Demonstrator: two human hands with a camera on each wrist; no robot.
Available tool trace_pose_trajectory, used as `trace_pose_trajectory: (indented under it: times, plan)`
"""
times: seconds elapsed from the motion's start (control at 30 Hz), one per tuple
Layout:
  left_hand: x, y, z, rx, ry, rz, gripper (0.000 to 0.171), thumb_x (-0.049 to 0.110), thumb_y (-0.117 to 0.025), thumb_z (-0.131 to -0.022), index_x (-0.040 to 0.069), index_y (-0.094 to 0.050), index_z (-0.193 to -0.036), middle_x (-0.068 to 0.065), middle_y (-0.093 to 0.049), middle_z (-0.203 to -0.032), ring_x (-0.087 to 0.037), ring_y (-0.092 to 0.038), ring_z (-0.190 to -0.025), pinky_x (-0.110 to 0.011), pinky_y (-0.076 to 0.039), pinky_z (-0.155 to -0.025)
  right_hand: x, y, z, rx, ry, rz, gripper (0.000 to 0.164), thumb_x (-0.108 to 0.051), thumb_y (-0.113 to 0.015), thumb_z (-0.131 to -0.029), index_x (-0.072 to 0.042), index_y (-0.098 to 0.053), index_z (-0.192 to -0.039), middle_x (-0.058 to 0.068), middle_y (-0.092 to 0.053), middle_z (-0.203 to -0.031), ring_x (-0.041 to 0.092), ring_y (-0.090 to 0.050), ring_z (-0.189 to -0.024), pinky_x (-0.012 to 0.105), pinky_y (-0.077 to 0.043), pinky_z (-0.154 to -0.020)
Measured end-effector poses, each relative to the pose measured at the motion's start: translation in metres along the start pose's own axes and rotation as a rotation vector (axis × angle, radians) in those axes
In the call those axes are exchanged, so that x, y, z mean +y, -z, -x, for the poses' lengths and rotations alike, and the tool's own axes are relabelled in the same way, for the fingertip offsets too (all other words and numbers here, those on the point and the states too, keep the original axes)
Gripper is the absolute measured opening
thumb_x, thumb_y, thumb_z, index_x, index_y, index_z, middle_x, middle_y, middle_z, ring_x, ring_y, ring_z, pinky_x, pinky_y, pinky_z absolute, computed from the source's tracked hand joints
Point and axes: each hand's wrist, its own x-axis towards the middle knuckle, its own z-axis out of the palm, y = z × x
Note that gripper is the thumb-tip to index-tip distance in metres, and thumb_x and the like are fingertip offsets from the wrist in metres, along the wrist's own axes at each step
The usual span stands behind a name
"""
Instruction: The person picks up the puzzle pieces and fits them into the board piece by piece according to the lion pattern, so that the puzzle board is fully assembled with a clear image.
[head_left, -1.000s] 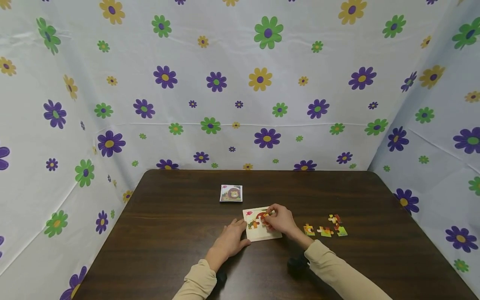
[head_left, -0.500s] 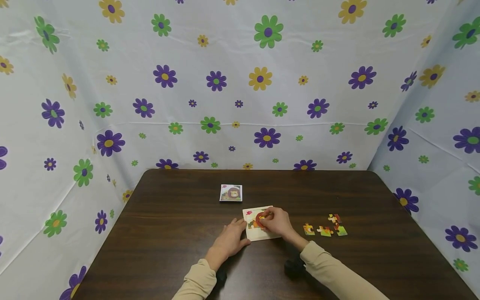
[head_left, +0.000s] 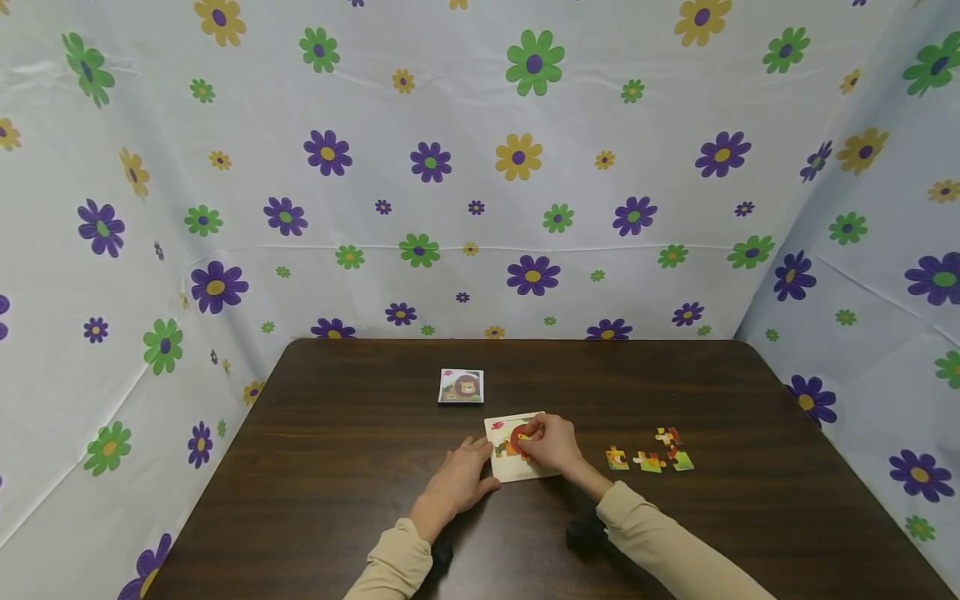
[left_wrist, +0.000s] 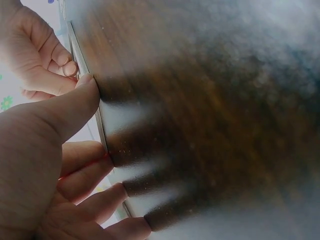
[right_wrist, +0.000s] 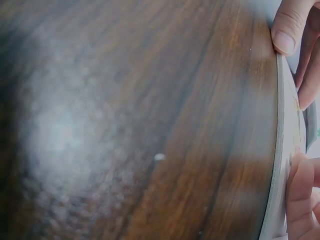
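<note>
While the left hand (head_left: 457,477), fingers spread, touches the left edge of the board (head_left: 521,472), the right hand (head_left: 551,443) is above its right part with bent fingers; I cannot tell if they pinch something. Loose pieces (head_left: 649,462) lie farther right on the surface (head_left: 360,467).

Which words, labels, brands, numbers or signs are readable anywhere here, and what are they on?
None can be read.
Small square card with a lion picture: artwork only; any fine print is too small.
Pale, flat puzzle board: no readable lettering; the right hand covers part.
Loose orange, yellow and green puzzle pieces: no readable marks.
White cloth with purple, green and yellow flowers: pattern only.
</note>
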Motion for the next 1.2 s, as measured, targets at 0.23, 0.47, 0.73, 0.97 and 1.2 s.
trace_pose_trajectory:
  times: [0.23, 0.47, 0.73, 0.97, 1.2]
  plan:
    - [0.002, 0.001, 0.0, 0.0, -0.005, 0.009, 0.048, 0.024, -0.076, -0.083, -0.002, -0.06, -0.12, -0.018, -0.056, -0.131, -0.044, -0.049, -0.123, -0.064, -0.043, -0.089, -0.001, 0.003, -0.002, -0.014, -0.031, -0.044, 0.019, -0.002, -0.078, -0.073, 0.001, -0.06, -0.077, 0.0, -0.057, -0.05, 0.007, -0.054, -0.037, 0.022, -0.045, -0.039]
    - [0.001, 0.0, 0.002, -0.002, 0.002, 0.019, 0.049, 0.024, -0.076, -0.083, -0.001, -0.06, -0.121, -0.018, -0.056, -0.132, -0.044, -0.048, -0.124, -0.065, -0.042, -0.09, 0.0, 0.002, 0.0, -0.018, -0.032, -0.008, 0.022, -0.007, -0.08, -0.074, -0.002, -0.058, -0.074, -0.002, -0.056, -0.048, 0.007, -0.052, -0.037, 0.02, -0.04, -0.039]
    - [0.0, -0.004, 0.003, 0.014, -0.022, 0.047, 0.048, 0.021, -0.076, -0.082, -0.004, -0.06, -0.121, -0.02, -0.057, -0.13, -0.046, -0.049, -0.122, -0.067, -0.042, -0.088, 0.006, 0.012, 0.007, -0.027, 0.058, -0.032, 0.017, -0.015, -0.076, -0.082, -0.004, -0.065, -0.074, -0.002, -0.056, -0.054, 0.007, -0.05, -0.039, 0.021, -0.038, -0.039]
    - [0.0, -0.001, 0.002, 0.03, -0.035, 0.044, 0.048, 0.023, -0.074, -0.085, -0.003, -0.059, -0.122, -0.02, -0.056, -0.13, -0.046, -0.048, -0.122, -0.068, -0.041, -0.087, 0.018, 0.035, 0.009, -0.126, 0.212, -0.063, 0.016, -0.018, -0.073, -0.086, -0.003, -0.072, -0.091, 0.002, -0.067, -0.07, 0.01, -0.058, -0.049, 0.024, -0.049, -0.046]
    - [0.002, 0.001, 0.001, 0.003, -0.02, 0.04, 0.049, 0.022, -0.076, -0.082, -0.002, -0.06, -0.121, -0.02, -0.056, -0.131, -0.047, -0.047, -0.123, -0.068, -0.041, -0.088, 0.047, 0.081, 0.008, -0.017, 0.275, 0.09, 0.014, -0.018, -0.075, -0.084, -0.006, -0.072, -0.091, -0.003, -0.066, -0.073, 0.006, -0.057, -0.056, 0.024, -0.049, -0.052]
